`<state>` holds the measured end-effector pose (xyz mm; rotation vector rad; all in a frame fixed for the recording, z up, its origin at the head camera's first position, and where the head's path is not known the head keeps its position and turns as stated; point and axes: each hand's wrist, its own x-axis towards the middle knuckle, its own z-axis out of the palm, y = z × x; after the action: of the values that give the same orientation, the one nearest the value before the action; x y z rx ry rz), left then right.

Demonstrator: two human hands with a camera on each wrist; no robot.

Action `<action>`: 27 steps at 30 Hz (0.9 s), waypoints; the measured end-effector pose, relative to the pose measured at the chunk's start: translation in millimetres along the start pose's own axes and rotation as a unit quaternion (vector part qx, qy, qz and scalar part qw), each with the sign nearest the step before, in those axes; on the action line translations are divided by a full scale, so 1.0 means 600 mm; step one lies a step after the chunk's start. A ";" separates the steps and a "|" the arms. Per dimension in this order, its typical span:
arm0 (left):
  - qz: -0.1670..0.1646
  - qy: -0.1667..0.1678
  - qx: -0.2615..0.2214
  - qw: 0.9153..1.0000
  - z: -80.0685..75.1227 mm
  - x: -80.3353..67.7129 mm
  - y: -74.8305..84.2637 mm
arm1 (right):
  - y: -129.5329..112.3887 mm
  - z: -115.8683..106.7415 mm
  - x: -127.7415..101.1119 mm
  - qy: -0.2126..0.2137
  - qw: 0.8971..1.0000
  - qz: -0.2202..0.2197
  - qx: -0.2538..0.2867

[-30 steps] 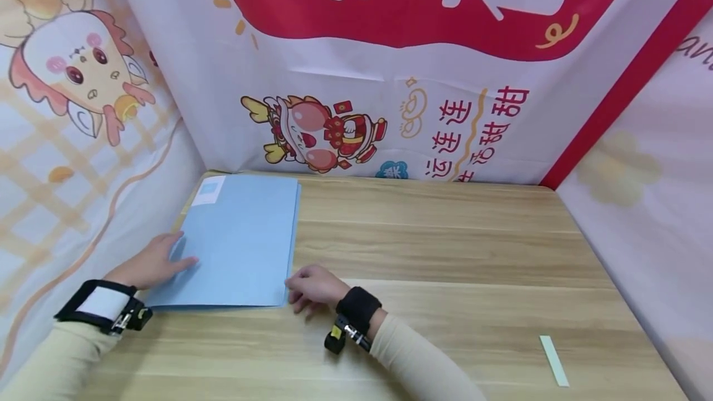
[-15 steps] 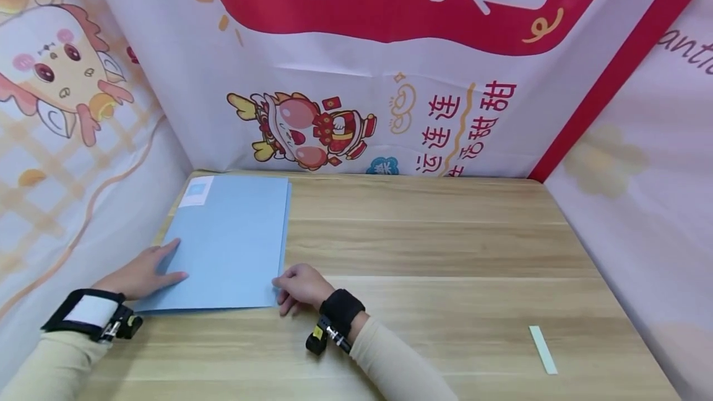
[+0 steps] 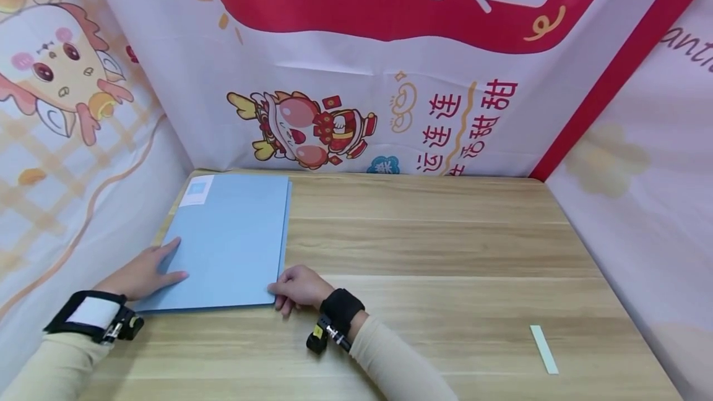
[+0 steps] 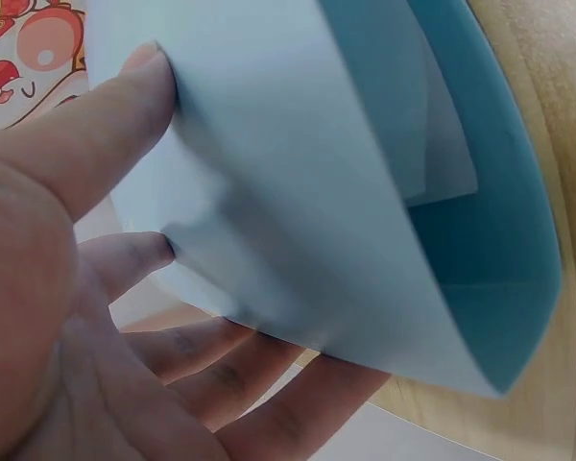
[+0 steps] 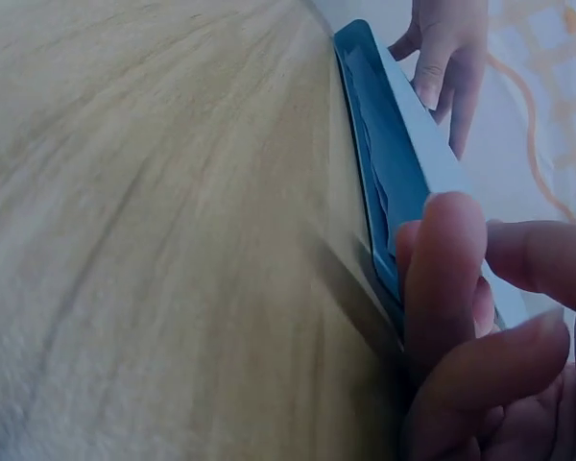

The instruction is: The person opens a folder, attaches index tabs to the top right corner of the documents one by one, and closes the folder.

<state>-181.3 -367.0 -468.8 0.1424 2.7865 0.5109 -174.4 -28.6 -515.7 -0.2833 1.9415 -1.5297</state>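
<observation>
A light blue file folder (image 3: pixel 228 234) lies on the left part of the table, a white label (image 3: pixel 196 190) in its far left corner. My left hand (image 3: pixel 133 272) rests along the folder's left side, fingers spread, with the thumb and forefinger on its cover. At the near right corner, my right hand (image 3: pixel 301 288) pinches the cover's edge between thumb and fingers. From the left wrist view, the near side gapes and pale paper sheets (image 4: pixel 451 144) show inside. The right wrist view shows the folder's opening (image 5: pixel 389 144) beside the curled right fingers.
A pale green strip (image 3: pixel 543 349) lies on the wooden table (image 3: pixel 423 240) at the right. Printed cloth hangs behind the table (image 3: pixel 334 54) and on both sides, close to the left hand.
The head view has shifted slightly. My right fingertips have moved a little left onto the cover's edge. My left hand has slid slightly nearer along the folder's left side.
</observation>
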 end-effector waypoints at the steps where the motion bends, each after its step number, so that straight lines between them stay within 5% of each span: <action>1: 0.000 0.001 -0.001 1.000 0.001 0.000 -0.001 | -0.001 0.001 -0.002 -0.001 1.000 0.000 -0.002; 27: 0.014 -0.003 0.005 1.000 0.005 0.007 -0.010 | -0.001 -0.001 -0.010 -0.008 0.999 -0.032 -0.006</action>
<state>-184.4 -371.3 -474.6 0.1848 2.7857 0.5014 -170.0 -25.2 -512.8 -0.3643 1.9478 -1.5520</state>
